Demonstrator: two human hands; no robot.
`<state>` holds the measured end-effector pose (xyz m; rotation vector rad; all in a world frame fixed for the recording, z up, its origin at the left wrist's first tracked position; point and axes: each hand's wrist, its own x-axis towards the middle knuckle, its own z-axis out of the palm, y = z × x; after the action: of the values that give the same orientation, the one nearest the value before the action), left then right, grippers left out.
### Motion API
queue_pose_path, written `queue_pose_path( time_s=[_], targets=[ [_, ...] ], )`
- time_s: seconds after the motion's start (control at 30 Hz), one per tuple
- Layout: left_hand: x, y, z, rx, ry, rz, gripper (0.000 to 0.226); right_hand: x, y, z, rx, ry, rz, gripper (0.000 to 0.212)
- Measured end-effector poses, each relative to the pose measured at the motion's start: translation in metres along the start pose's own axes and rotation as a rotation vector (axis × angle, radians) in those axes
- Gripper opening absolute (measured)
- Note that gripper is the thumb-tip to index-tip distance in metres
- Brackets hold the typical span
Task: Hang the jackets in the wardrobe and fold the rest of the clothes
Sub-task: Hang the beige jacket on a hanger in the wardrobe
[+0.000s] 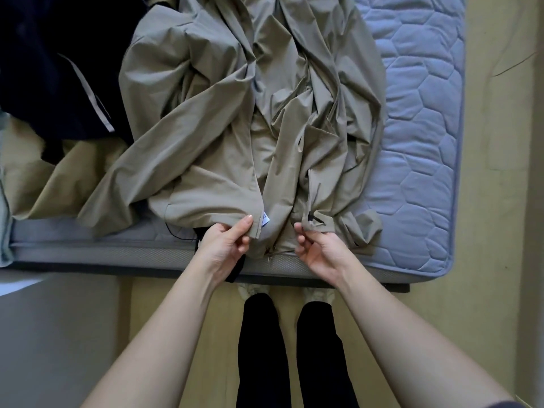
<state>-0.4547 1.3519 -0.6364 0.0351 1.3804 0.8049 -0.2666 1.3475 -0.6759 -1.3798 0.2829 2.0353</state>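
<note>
The bed (421,142) had a blue-grey quilted top, and it carried all the clothes. A big tan jacket (220,128) lay crumpled across the middle of it. The jacket's front was open, and its bottom hem reached the near edge of the bed. A dark blue garment (53,69) lay at the far left corner, touching the jacket's sleeve. A yellowish cloth (44,184) lay under both of them, by the left edge.

The person stood on the wooden floor (494,201) at the near edge. The left hand (226,245) pinched the left side of the jacket's hem with thumb and fingers, just beside a small white label (265,220). The right hand (318,248) pinched the right side of the hem, by a little black toggle (311,216). A thin black cord (176,234) hung from the hem near the left hand.
</note>
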Motion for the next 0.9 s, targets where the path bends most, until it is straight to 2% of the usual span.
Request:
queue_pose_path(
  time_s=[0.13,0.23,0.37,0.5,0.67,0.8,0.9],
  targets=[
    [-0.002,-0.002,0.006,-0.003,-0.019,-0.005,0.007,-0.015,0.007,0.004,0.089,-0.104,0.032,0.017],
    [-0.002,-0.006,0.008,0.021,-0.023,0.0,0.017,-0.013,0.013,0.002,-0.014,-0.033,-0.043,0.015],
    [-0.002,-0.015,0.015,0.076,0.016,0.028,0.008,-0.012,0.015,-0.002,-0.172,0.044,-0.172,0.015],
    [0.0,-0.021,0.021,0.089,0.049,0.055,0.009,-0.013,0.012,-0.007,-0.228,0.098,-0.303,0.012],
    [0.002,-0.024,0.025,0.147,0.09,0.087,0.01,-0.013,0.009,-0.007,-0.169,0.144,-0.229,0.007],
    [0.004,-0.025,0.027,0.185,0.116,0.093,0.01,-0.008,0.008,-0.009,-0.32,0.239,-0.235,0.003],
    [0.007,-0.026,0.028,0.191,0.107,0.088,0.01,0.0,0.01,-0.009,-0.241,0.241,-0.188,0.006]
  ],
)
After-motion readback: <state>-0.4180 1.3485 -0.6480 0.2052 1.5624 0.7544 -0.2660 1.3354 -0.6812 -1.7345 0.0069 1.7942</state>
